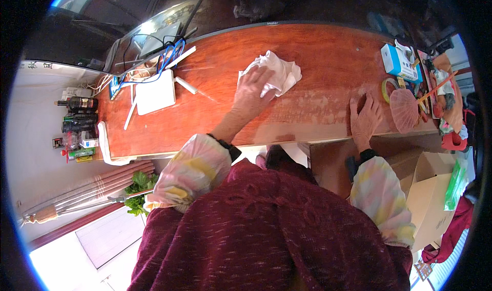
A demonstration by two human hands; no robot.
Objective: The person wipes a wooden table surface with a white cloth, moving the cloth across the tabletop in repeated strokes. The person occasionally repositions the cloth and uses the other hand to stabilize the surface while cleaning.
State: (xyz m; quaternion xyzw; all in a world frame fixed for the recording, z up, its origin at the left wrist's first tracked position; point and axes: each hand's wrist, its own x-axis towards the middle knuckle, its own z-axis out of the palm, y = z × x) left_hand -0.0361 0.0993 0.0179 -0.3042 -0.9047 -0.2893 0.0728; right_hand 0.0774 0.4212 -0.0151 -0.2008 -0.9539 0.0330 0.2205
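My left hand [254,84] lies over a crumpled white cloth [286,74], palm down with the fingers spread across it, holding it against the reddish-brown wooden tabletop [215,122]. Part of the cloth is hidden beneath the hand. Close to the table's front edge, my right hand [366,116] rests on the wood with its fingers slightly bent and nothing in it. Pale, worn patches mark the surface between the two hands. Just right of my right hand sits a pink mesh, fan-shaped thing [404,110].
A white router [155,93] with antennas and tangled blue cables [171,56] occupies the table's left. A Haier television [269,6] lines the back. At right are a blue-and-white tissue box [399,64] and a tape roll [387,89]. Below stands an open cardboard box [430,198].
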